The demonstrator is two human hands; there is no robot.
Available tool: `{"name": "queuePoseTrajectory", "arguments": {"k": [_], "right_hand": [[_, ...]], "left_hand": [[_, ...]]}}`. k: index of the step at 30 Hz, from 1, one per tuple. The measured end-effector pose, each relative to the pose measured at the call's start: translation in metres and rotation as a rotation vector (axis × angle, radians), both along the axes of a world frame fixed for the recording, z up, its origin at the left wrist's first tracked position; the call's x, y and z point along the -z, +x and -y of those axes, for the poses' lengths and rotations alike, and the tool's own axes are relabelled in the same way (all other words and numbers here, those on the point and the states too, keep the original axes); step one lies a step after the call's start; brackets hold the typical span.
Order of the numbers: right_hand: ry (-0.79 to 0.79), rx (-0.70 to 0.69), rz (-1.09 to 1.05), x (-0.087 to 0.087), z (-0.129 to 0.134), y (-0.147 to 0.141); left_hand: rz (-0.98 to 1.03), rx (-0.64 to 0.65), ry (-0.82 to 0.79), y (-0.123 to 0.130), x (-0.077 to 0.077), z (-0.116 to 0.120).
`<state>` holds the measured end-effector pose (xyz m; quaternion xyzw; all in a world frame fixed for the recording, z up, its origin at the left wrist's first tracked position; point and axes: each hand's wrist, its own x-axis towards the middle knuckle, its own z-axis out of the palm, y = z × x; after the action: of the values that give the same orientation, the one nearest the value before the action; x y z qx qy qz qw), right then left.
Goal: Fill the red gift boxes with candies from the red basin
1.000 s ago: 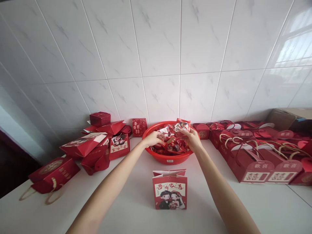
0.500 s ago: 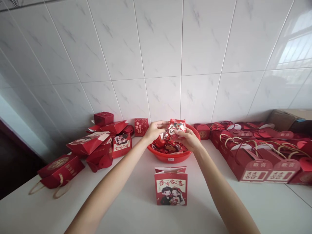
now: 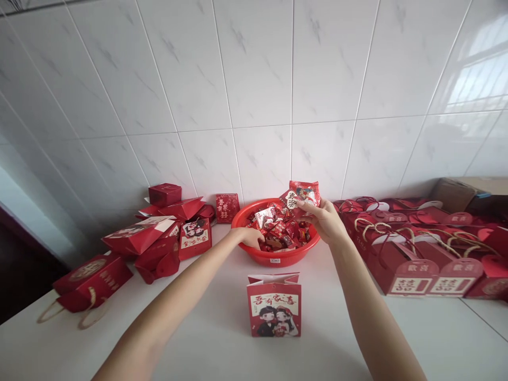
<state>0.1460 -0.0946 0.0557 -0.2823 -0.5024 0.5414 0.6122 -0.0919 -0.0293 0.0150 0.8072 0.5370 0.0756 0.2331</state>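
A round red basket (image 3: 273, 259) full of small wrapped candies (image 3: 281, 225) stands near the wall. My left hand (image 3: 251, 237) reaches into its left side, fingertips hidden among the candies. Above the basket's right side, my right hand (image 3: 323, 217) is closed on red printed packets (image 3: 305, 194), pinched between thumb and fingers. In front of the basket an upright red gift box (image 3: 274, 309) with a cartoon couple on it has its top open.
Red boxes (image 3: 138, 235) lie piled on the left, some with rope handles. A small red box (image 3: 227, 208) leans by the tiled wall. Rows of handled red boxes (image 3: 416, 270) fill the right side, with a cardboard box (image 3: 456, 193) behind.
My left hand has left the packets and moved down into the basket. My right hand has shifted right and slightly up with the packets.
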Motion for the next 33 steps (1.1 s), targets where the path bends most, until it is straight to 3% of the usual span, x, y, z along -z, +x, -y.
{"name": "queuePoseTrajectory", "arguments": {"k": [3, 7, 11, 16, 23, 28, 33], "right_hand": [[0.002, 0.003, 0.04, 0.0, 0.001, -0.001], [0.013, 0.017, 0.078, -0.001, 0.003, -0.001], [0.034, 0.035, 0.103, -0.003, 0.006, 0.001], [0.048, 0.051, 0.129, -0.003, 0.005, 0.003], [0.051, 0.045, 0.154, -0.001, 0.006, 0.0], [0.05, 0.06, 0.191, -0.001, 0.007, 0.002], [0.028, -0.047, 0.125, -0.004, 0.012, -0.001]], "left_hand": [[-0.092, 0.027, -0.111, 0.015, 0.008, -0.002], [-0.072, 0.033, -0.091, 0.021, 0.012, 0.001], [0.028, 0.018, -0.055, 0.01, 0.006, 0.006], [0.361, -0.007, 0.034, -0.011, -0.001, 0.005], [0.277, -0.068, 0.098, -0.017, 0.002, 0.004], [0.657, -0.107, 0.093, -0.008, 0.001, 0.007], [1.063, -0.141, 0.109, 0.004, -0.016, 0.034]]}}
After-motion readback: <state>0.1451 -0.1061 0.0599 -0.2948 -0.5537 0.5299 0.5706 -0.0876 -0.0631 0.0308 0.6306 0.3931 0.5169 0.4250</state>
